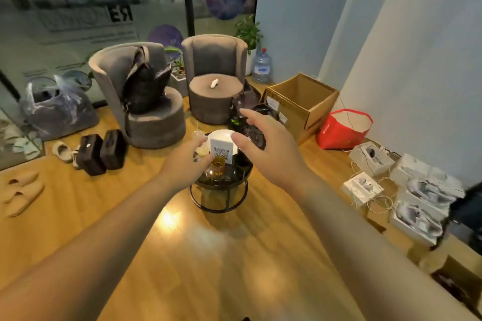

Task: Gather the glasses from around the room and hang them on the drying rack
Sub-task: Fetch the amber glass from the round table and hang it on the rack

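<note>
A small round black side table (221,185) stands on the wooden floor in front of me. On it are a clear glass (202,150), a short glass of amber liquid (217,164), a white QR-code card (221,150) and a white plate (220,134). My left hand (187,161) reaches over the table's left side, thumb and fingers curled on either side of the clear glass. My right hand (260,148) hovers over the table's right side, fingers spread, holding nothing. No drying rack is in view.
Two grey round armchairs (156,122) (214,96) stand behind the table, the left one holding a black backpack (144,86). An open cardboard box (300,101), a red bag (341,130) and white boxes with cables (417,198) line the right wall. Slippers (22,193) and black cases (101,151) lie at left.
</note>
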